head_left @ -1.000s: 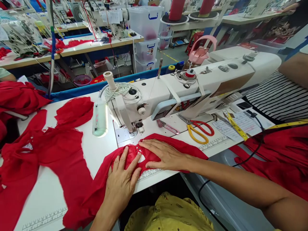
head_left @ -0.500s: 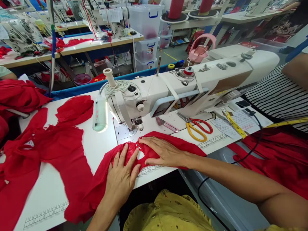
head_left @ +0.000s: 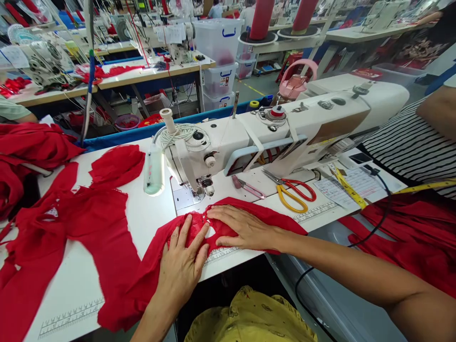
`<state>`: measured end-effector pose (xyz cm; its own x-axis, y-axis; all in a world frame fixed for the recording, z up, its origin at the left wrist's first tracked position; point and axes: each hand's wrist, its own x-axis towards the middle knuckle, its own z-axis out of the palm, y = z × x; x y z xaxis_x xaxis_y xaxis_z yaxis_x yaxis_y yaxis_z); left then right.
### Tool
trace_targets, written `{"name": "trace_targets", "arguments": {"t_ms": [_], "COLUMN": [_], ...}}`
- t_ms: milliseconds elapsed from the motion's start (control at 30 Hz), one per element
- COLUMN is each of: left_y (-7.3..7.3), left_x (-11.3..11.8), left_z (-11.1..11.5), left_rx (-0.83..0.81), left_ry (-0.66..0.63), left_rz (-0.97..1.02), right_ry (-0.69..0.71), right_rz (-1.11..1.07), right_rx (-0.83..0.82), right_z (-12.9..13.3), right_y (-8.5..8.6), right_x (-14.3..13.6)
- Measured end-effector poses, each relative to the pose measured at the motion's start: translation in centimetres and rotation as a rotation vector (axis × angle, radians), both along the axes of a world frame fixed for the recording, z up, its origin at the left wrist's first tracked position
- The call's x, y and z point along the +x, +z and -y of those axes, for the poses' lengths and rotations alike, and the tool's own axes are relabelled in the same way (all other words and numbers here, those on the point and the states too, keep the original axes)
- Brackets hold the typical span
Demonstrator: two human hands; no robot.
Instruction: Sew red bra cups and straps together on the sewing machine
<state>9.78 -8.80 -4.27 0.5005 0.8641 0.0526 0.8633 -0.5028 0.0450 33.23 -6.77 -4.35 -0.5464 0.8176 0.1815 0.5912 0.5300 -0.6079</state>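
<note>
Left to right. Left edge of frame: crumpled pile of red cloth [head_left: 39, 149], then a flat, ragged-edged red cloth piece [head_left: 98, 211] spread on the white ruler-marked tabletop [head_left: 83, 280].

Lower centre: left hand [head_left: 178, 266], palm down, fingers spread, gripping nothing — it presses flat on the long red cloth with a lacy insert [head_left: 270, 219]. That cloth lies across the middle of the frame near the table's front edge, just in front of the metal presser foot [head_left: 197, 192] of the white sewing machine [head_left: 228, 135], not under it. White shows through a gap in it between the hands. Right hand [head_left: 245, 230]: palm down, fingers long, thumb apart, also resting flat, no pinch. Right of centre: slim pink metal tool [head_left: 253, 190], then steel scissors with red and yellow handles [head_left: 280, 182], both lying behind the cloth.

Doing it well, my read: light, even pressure both sides, smooth outward from the gap, don't stretch the lace, keep its edges lined up — scissors clear of the cloth.

Vs half a second ago: view tips up slightly, more background along the top. Hands and cloth hold practically the same spots by the machine.
</note>
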Motion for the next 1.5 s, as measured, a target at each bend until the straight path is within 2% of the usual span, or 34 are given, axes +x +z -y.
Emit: {"name": "trace_targets", "arguments": {"t_ms": [233,400,667,933,1167,1500], "left_y": [-0.7,-0.7,-1.1,-0.7,-1.0,-1.0], "left_x": [-0.5,-0.9,-1.0,-1.1,-1.1,-1.3], "left_z": [0.1,-0.1,-0.2,-0.3,-0.1,-0.1], "left_rx": [-0.034,-0.033,-0.023,-0.033,-0.012,-0.088], "left_ry": [0.049,0.010,0.016,-0.006,0.015,0.036], "left_rz": [0.118,0.116,0.136,0.114,0.117,0.143], "right_ry": [-0.012,0.000,0.037,0.016,0.023,0.011], "right_rz": [-0.019,-0.015,0.086,0.119,0.147,0.160], "right_rx": [-0.033,-0.023,0.086,0.143,0.132,0.156], "right_z": [0.0,-0.1,-0.1,0.0,0.0,0.1], "right_y": [0.5,0.3,0.0,-0.3,-0.1,-0.1], "right_x": [-0.1,0.0,-0.3,-0.6,-0.6,-0.8]}}
